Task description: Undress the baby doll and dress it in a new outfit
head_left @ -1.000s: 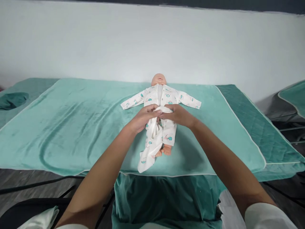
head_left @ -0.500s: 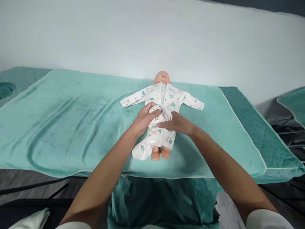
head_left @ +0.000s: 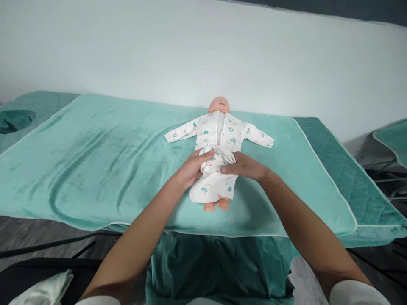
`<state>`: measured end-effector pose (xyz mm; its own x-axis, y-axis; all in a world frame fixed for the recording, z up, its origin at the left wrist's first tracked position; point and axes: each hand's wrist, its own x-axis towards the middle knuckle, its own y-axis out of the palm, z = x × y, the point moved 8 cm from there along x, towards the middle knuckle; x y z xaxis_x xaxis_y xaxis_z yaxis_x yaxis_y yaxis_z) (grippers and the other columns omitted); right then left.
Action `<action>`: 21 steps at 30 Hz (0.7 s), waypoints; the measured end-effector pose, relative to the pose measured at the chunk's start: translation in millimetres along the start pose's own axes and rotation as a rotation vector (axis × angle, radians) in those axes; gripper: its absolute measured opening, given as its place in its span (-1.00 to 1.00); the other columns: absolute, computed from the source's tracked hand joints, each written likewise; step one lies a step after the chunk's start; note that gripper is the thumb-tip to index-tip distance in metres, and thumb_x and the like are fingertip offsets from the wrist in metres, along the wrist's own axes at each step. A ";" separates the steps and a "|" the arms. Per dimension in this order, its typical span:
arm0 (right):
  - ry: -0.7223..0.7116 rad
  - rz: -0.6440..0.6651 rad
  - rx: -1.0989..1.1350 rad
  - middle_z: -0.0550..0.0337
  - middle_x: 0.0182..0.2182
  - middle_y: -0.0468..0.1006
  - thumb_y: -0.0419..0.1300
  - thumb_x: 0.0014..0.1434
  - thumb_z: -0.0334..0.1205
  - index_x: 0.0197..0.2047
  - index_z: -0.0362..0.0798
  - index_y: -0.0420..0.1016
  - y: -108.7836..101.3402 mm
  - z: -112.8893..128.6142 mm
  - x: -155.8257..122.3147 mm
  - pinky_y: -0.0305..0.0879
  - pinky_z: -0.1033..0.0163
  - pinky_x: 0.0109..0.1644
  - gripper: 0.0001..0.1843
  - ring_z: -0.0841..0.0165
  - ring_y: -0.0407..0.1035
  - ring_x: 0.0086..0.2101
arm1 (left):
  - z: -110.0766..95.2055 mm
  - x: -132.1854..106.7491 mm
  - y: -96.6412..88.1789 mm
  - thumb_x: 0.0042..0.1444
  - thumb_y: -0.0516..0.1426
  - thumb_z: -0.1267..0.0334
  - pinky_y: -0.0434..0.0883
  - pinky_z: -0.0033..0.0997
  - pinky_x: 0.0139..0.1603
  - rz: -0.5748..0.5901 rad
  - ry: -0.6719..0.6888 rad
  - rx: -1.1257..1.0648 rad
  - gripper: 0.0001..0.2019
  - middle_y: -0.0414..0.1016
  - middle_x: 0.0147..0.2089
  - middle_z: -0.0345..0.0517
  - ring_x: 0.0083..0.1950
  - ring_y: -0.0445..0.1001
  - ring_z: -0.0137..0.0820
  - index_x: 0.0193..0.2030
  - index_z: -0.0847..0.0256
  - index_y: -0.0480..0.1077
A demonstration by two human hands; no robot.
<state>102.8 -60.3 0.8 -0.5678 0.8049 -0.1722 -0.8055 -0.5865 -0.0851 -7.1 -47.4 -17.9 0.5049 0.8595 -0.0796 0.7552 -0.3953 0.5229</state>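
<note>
A baby doll (head_left: 219, 104) lies on its back on a teal blanket (head_left: 95, 161), head away from me, bare feet (head_left: 216, 205) toward me. It wears a white sleepsuit (head_left: 219, 135) with small teal prints, sleeves spread out to both sides and the front open at the chest. My left hand (head_left: 192, 168) grips the bunched cloth at the doll's waist from the left. My right hand (head_left: 244, 166) pinches the same cloth from the right. The suit's leg part lies gathered over the doll's legs.
The blanket covers a table whose near edge (head_left: 222, 234) runs just in front of the doll's feet. A dark teal quilted pad (head_left: 349, 169) shows at the right, a dark green cloth (head_left: 14, 120) at the far left. A white cloth (head_left: 47, 290) lies at the bottom left.
The loose leg of the sleepsuit that hung down to the left has been drawn up and gathered over the doll's legs. Both hands stayed at the waist, shifting slightly toward me.
</note>
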 end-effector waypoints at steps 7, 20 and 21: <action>-0.117 -0.210 0.237 0.21 -0.32 0.58 0.39 0.06 0.06 -0.16 -0.08 0.52 -11.1 -4.4 -0.4 0.35 0.27 -0.21 -0.58 0.36 0.45 -0.33 | 11.7 -29.0 4.1 -0.16 0.43 0.10 0.41 -0.38 -0.22 0.043 -0.118 0.206 -0.58 0.62 -0.25 -0.04 -0.25 0.53 -0.30 -0.18 0.29 0.55; -0.081 0.102 -0.821 0.30 -0.42 0.41 0.13 0.15 -0.21 -0.30 -0.02 0.32 29.8 2.5 4.2 0.01 0.31 -0.31 -0.92 0.40 0.24 -0.39 | 71.6 -141.4 30.0 0.05 0.28 0.00 0.41 -0.33 -0.16 -0.552 0.007 0.042 -0.71 0.56 -0.26 -0.14 -0.20 0.47 -0.27 -0.21 0.15 0.54; -0.093 0.096 -0.886 0.30 -0.44 0.39 0.12 0.17 -0.23 -0.31 -0.02 0.31 32.6 2.0 4.4 -0.02 0.31 -0.32 -0.94 0.40 0.23 -0.41 | 78.4 -148.0 33.3 0.07 0.27 -0.02 0.41 -0.32 -0.17 -0.584 -0.007 0.021 -0.71 0.56 -0.26 -0.13 -0.20 0.47 -0.26 -0.22 0.14 0.54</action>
<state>73.8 -75.7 -0.7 -0.6686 0.7301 -0.1411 -0.3491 -0.4758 -0.8073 -23.9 -213.2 -55.2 0.0048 0.9347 -0.3553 0.9174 0.1373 0.3736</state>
